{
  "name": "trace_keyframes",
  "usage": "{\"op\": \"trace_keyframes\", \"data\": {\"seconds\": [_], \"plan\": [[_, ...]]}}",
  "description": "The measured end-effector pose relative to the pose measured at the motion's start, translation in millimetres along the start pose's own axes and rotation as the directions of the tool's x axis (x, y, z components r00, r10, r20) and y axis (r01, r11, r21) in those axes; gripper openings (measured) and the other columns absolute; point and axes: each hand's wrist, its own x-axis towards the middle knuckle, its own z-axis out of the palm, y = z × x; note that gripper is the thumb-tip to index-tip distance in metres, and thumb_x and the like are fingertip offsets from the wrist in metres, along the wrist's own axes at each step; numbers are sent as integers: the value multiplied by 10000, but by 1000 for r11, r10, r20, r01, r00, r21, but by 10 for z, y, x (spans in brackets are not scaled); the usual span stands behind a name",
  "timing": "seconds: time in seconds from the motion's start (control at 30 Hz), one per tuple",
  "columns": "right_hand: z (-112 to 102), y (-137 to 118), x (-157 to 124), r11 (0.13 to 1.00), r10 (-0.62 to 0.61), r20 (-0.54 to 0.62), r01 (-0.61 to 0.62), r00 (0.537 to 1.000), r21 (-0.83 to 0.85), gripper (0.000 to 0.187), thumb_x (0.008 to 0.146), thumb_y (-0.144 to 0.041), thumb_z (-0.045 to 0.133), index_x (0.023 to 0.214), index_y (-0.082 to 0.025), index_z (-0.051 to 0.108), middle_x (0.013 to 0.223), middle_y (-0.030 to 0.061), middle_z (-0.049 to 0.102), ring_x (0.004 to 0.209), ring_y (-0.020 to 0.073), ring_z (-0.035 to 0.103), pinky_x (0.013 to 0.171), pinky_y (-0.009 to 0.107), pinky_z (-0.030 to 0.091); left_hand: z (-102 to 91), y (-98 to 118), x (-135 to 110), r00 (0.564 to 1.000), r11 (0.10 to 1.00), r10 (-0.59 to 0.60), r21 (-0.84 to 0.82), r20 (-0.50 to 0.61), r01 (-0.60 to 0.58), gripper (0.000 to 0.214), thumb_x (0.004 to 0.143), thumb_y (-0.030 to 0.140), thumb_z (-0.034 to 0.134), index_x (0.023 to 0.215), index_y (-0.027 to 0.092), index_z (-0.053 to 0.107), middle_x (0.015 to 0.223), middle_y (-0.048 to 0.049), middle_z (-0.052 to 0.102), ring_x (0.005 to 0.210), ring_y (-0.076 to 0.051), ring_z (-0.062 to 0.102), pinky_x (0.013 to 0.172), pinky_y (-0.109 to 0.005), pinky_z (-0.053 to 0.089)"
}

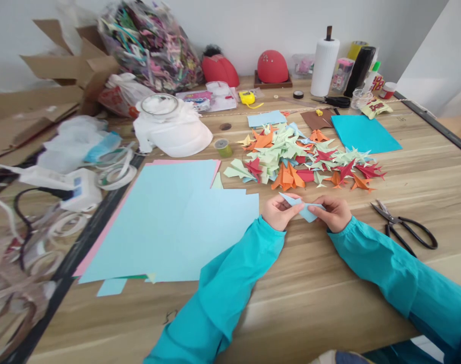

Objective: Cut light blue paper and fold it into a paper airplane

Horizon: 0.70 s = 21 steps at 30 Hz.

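Both my hands hold a small folded piece of light blue paper (pixel 308 214) above the wooden table. My left hand (pixel 280 210) pinches its left side, where a pointed tip sticks up. On the other side, my right hand (pixel 333 212) grips the right end between thumb and fingers. Just beyond my hands lies a heap of folded paper figures (pixel 279 146) in pale green, orange and red. Large light blue paper sheets (pixel 150 227) lie to the left, on top of pink ones. Scissors (pixel 399 222) with black handles rest right of my right hand.
Farther back are a teal sheet (pixel 367 134), a yellow tape measure (pixel 247 97), a paper roll (pixel 325 65) and a red dome (pixel 272 66). Cables and a power strip (pixel 81 189) crowd the left edge, near a cardboard box (pixel 63 71) and a stuffed plastic bag (pixel 150 45).
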Motion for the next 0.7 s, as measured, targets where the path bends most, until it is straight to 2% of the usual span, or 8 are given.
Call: {"op": "trace_keyframes", "data": {"seconds": [0.23, 0.43, 0.7], "plan": [[20, -39, -7, 999, -9, 16, 9, 1000, 36, 338, 606, -487, 735, 672, -170, 638, 574, 17, 636, 488, 117, 538, 459, 248, 439, -5, 14, 5, 1000, 998, 0, 57, -18, 1, 336, 401, 336, 837, 634, 146, 689, 625, -39, 689, 543, -140, 603, 537, -255, 505], [2, -1, -17, 1000, -8, 14, 8, 1000, -4, 315, 643, -469, 715, 608, -168, 629, 505, 5, 592, 462, 101, 490, 434, 237, 392, -11, 24, 10, 1000, 999, -24, 41, -14, 24, 285, 406, 306, 836, 592, 152, 686, 605, -37, 684, 533, -134, 594, 534, -254, 498], [-12, -24, 1, 1000, -24, 39, 24, 999, -10, 361, 641, -520, 693, 595, -167, 631, 509, 2, 584, 467, 97, 481, 435, 235, 389, -20, 50, 28, 995, 995, -99, 0, 18, 99, 292, 369, 301, 847, 562, 157, 683, 578, -23, 668, 532, -129, 583, 523, -253, 490]]}}
